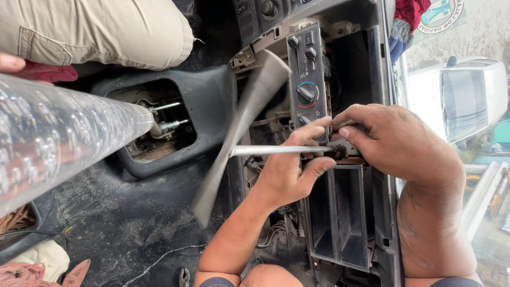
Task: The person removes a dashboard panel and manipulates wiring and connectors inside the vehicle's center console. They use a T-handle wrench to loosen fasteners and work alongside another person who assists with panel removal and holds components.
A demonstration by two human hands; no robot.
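Both hands meet at the middle of a car dashboard: the left hand (289, 170) is wrapped around the near end of a long metal tool (281, 150), thumb and fingers closed on it, while the right hand (388, 141) pinches with thumb and forefinger at the tool's dark tip (340, 151), where it meets the dash. The tool lies level, its bright shaft running away from the hands toward the gear-lever opening (159, 127) in the floor console. It looks like a stiff steel rod, fairly light but smooth and likely slippery, so a full grip near the working end, as the left hand has it, seems the steadiest hold, with the fingertips of the other hand guiding the tip. Just beside the hands sits the heater control panel (308, 79) with its round knobs, hanging loose from the dash, probably brittle plastic. Next to them is an empty dark storage pocket (340, 218).
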